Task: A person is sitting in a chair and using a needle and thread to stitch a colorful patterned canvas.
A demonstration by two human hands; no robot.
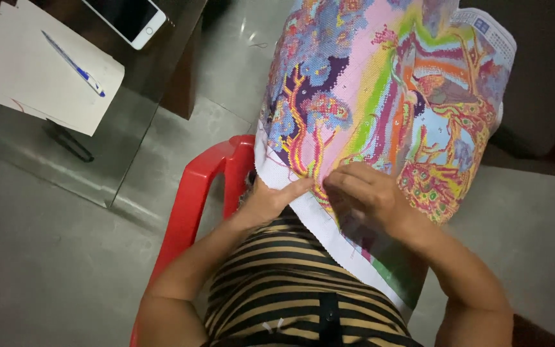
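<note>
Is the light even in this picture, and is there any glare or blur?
Head view: uneven light, the embroidered cloth bright, the corners dark; a small glare on the floor; both hands, left hand and right hand, slightly soft.

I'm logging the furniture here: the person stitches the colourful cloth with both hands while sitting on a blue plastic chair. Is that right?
Not quite: the chair is red, not blue, as the head view shows. The rest holds: the left hand and right hand both rest on the colourful cloth.
</note>
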